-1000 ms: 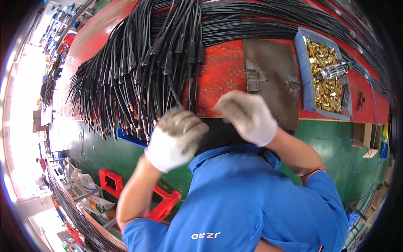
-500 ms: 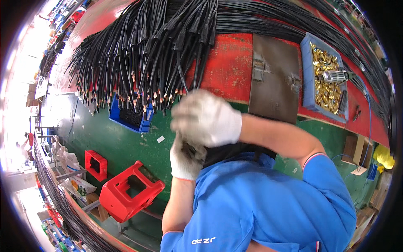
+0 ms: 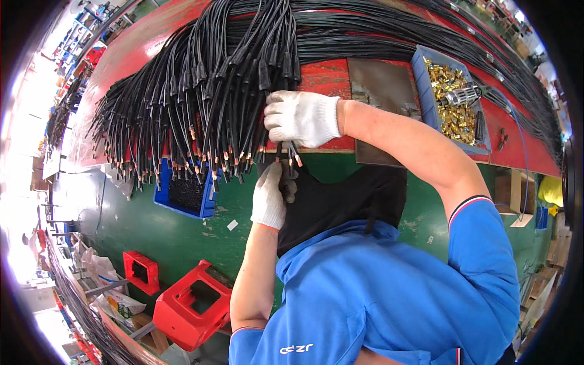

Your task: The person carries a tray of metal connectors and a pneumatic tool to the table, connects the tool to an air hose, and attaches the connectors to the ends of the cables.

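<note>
A thick bundle of black cables [image 3: 201, 85] with bare copper ends hangs over the front edge of the red table. My gloved right hand [image 3: 302, 118] is closed around cables at the bundle's right side, and a few stripped ends [image 3: 297, 159] poke out beneath it. Just below, my gloved left hand [image 3: 271, 193] has its thumb and fingers closed at the tip of one of these cables. Its fingertips are partly hidden, so anything else in them cannot be made out.
On the right of the red table [image 3: 322, 76], a grey-blue bin [image 3: 431, 100] holds brass terminals [image 3: 450, 73] with a metal tool [image 3: 463, 96] across them. A dark metal plate [image 3: 383, 85] lies beside it. Below the cables are a blue bin [image 3: 207, 207] and a red stool [image 3: 164, 316].
My hands, close together and blurred before, are now apart. The right has moved up onto the cables; the left has moved slightly down to a cable end. The view has shifted a little.
</note>
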Demonstrator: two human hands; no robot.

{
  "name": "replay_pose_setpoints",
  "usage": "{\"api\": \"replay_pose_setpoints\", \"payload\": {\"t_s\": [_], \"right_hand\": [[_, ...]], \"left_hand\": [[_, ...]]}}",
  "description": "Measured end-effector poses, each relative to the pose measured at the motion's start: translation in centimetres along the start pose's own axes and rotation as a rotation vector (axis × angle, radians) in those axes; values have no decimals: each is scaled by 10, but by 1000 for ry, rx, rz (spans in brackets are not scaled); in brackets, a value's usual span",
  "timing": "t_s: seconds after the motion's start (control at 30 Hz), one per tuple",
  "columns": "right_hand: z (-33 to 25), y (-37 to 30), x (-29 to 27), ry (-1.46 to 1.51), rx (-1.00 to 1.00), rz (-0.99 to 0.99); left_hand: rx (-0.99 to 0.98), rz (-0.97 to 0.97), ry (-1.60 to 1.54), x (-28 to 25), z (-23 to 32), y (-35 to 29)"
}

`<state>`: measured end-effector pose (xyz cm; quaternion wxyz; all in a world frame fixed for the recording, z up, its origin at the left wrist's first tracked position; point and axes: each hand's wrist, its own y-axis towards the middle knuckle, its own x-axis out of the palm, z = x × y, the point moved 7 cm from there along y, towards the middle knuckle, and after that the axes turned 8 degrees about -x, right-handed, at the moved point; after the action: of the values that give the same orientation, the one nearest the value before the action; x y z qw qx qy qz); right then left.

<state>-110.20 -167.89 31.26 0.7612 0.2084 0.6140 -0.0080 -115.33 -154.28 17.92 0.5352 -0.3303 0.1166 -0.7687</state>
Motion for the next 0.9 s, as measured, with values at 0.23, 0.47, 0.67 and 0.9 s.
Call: {"api": "replay_pose_setpoints", "payload": {"t_s": [0.23, 0.47, 0.67, 0.9], "right_hand": [[7, -8, 27, 97, -31, -59], [13, -21, 31, 116, 13, 162], [18, -22, 38, 228, 9, 144], [21, -23, 44, 259, 24, 194]], "left_hand": [[-89, -48, 170, 19, 0, 8], [-42, 4, 171, 24, 3, 4], [-141, -2, 41, 23, -2, -3], [-181, 91, 26, 21, 1, -10]]}}
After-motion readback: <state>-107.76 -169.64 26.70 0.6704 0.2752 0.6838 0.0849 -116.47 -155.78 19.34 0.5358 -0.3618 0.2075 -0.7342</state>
